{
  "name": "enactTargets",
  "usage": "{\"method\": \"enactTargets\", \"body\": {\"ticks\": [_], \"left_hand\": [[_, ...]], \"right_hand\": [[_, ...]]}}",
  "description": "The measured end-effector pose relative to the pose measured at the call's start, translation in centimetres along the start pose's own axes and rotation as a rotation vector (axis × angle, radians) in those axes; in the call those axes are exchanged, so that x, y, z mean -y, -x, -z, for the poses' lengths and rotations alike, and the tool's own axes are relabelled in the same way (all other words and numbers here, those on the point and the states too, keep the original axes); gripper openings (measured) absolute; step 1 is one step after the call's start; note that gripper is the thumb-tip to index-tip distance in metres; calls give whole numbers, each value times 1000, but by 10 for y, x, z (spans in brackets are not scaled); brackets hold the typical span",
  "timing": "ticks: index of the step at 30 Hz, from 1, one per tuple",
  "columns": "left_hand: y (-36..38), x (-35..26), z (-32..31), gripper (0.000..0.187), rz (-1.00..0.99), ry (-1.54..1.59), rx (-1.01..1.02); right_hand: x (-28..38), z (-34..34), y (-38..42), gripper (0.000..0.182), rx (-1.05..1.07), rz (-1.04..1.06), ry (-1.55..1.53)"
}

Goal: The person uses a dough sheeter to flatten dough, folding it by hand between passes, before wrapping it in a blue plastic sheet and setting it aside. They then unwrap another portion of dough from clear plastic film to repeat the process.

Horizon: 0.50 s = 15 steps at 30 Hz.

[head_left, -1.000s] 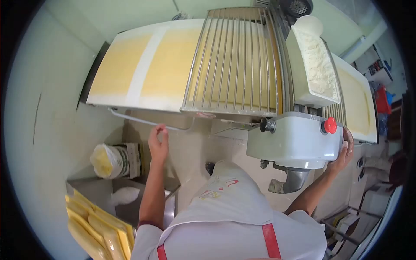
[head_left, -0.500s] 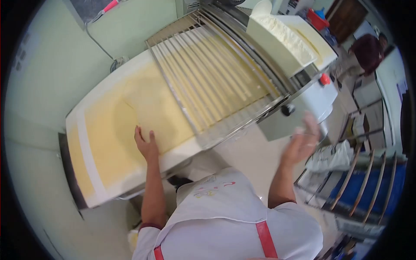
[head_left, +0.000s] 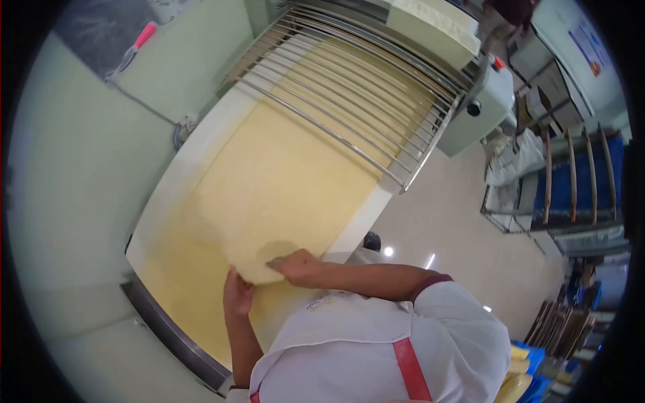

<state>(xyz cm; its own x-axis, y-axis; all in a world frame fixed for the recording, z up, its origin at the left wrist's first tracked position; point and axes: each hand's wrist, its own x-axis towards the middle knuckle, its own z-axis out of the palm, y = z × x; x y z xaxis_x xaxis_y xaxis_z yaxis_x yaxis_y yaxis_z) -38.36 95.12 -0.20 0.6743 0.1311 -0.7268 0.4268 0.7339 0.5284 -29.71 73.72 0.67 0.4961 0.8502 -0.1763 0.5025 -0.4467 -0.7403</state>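
Observation:
A wide, thin sheet of yellow dough lies on the white belt of a machine and runs back under a metal bar guard. At the near edge of the sheet, my left hand is closed on the dough, its fingertips at the corner. Just to the right, my right hand has its fingers bent together at the same edge and casts a shadow on the sheet. Its thumb is partly hidden.
A flour bin sits on top of the machine, near a red button. To the right stand a white bag and a rack with rods. A person is partly visible at the top.
My right hand has come from the right side to the dough edge. My left hand has gone from lying open on the dough to gripping its edge. The view has turned, and more dough shows.

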Motion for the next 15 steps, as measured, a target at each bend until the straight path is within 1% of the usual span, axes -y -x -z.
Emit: {"method": "enactTargets", "body": {"ticks": [2,4,5,6,7,8,9,10,11,12,13,14,15], "left_hand": [[0,-31,13,27,-59,140,-10],[-105,-68,194,31,-182,235,559],[-90,-96,162,33,-225,31,-85],[-68,-109,121,31,-286,-53,-159],[-63,-124,126,30,-436,-227,-175],[-49,-139,112,31,-624,-543,-277],[-29,-157,78,32,-601,-802,-552],[-20,-173,57,32,-668,-849,-549],[1,-186,16,31,-760,-975,-489],[13,-201,-11,31,-871,-1139,-406],[25,-210,-55,31,-880,-1184,-371],[29,-218,-87,32,-968,-1249,-358],[36,-216,-138,31,-1056,-1268,-302]], "right_hand": [[8,-20,-9,50,16,84,-6],[32,-12,-12,50,54,131,-37],[40,-9,-10,50,83,161,-52],[41,-14,-6,45,-92,246,-152],[40,-16,-7,45,-122,264,-264],[35,-15,-11,46,-157,284,-373],[28,-10,-13,47,-193,304,-481],[23,2,-7,47,-223,289,-574],[19,24,2,47,-243,276,-668],[14,46,12,47,-255,265,-762],[5,64,22,48,-317,286,-762],[-5,82,34,49,-375,307,-764],[-16,101,48,50,-429,323,-771]]}}
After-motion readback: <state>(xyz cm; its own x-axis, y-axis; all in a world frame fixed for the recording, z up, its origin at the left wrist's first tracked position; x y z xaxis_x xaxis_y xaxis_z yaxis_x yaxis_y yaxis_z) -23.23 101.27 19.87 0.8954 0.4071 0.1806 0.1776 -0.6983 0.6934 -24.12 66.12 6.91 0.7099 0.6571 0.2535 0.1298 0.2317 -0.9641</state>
